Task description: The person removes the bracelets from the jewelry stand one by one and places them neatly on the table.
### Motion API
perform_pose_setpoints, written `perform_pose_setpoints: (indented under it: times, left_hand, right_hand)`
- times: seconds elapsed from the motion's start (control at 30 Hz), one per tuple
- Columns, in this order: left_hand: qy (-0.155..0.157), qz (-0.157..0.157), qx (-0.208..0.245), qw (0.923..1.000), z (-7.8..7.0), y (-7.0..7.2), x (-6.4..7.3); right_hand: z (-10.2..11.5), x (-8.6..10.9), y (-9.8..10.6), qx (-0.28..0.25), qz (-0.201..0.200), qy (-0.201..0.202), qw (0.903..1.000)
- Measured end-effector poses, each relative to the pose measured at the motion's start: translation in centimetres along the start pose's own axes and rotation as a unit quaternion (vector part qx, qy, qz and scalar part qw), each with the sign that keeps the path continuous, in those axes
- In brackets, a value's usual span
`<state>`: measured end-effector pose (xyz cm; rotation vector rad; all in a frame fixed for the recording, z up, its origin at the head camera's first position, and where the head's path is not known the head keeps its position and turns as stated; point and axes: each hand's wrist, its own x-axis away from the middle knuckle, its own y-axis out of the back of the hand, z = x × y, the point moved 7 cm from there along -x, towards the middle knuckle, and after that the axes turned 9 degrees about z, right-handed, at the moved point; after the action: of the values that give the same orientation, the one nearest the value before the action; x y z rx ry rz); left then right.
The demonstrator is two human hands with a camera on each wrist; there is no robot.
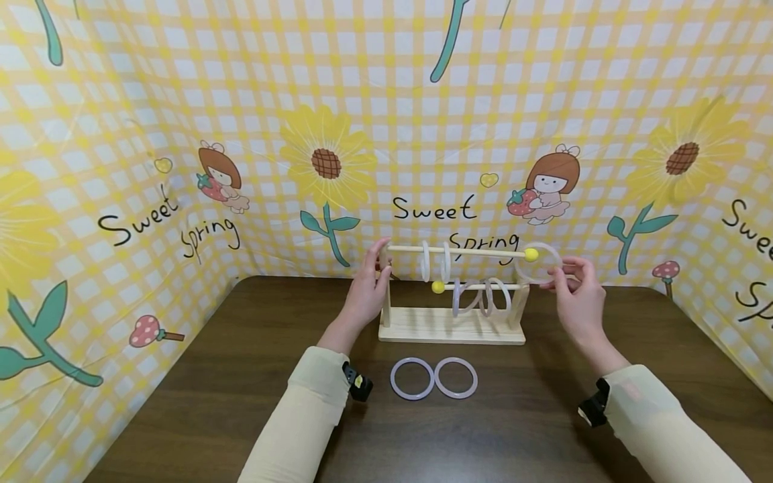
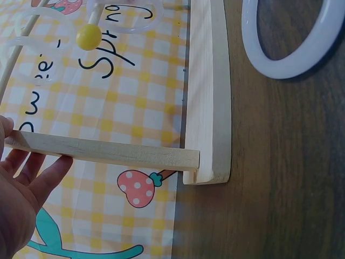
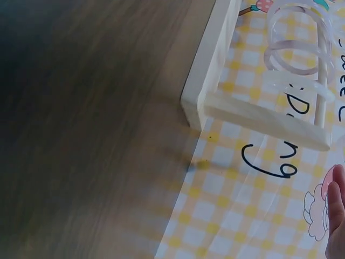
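A light wooden rack (image 1: 453, 329) stands on the table, with two rods fixed to upright posts at opposite ends. My left hand (image 1: 364, 287) grips the top of its left post (image 2: 108, 149), the fingers along one side. Two whitish rings (image 1: 425, 261) hang on the upper rod (image 1: 483, 252), which ends in a yellow ball (image 1: 531, 255). Several pale rings (image 1: 456, 298) hang on the lower rod, which has its own yellow ball (image 1: 437, 287). Beside the upper rod's tip, my right hand (image 1: 580, 295) pinches a translucent ring (image 1: 560, 255) that overlaps the ball in the head view.
Two lilac-white rings, a left one (image 1: 392, 379) and a right one (image 1: 476, 379), lie side by side on the dark wooden table (image 1: 241, 409) in front of the rack. A yellow checked cloth (image 1: 386, 134) with printed flowers hangs behind and at both sides.
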<state>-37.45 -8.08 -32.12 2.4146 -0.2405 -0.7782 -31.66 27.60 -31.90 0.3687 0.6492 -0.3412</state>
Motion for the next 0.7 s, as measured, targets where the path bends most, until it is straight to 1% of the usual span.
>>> perform_pose_setpoints:
  times: [0.27,0.47,0.6,0.7]
  left_hand:
    - [0.0,-0.004,-0.003,1.0,-0.2,0.2,0.0]
    - [0.004,-0.002,-0.005,1.0,-0.3,0.2,0.0]
    - [0.006,-0.001,-0.005,1.0,-0.3,0.2,0.0]
    - [0.007,-0.001,-0.006,1.0,-0.2,0.1,0.0]
  right_hand:
    - [-0.2,0.4,2.3,0.044,0.001,-0.013,0.9989]
    - [0.8,1.2,3.7,0.057,-0.002,0.012,0.9983]
    - [1.4,2.0,3.9,0.06,0.019,0.016,0.9979]
    - [1.7,2.7,3.8,0.065,0.048,0.019,0.9966]
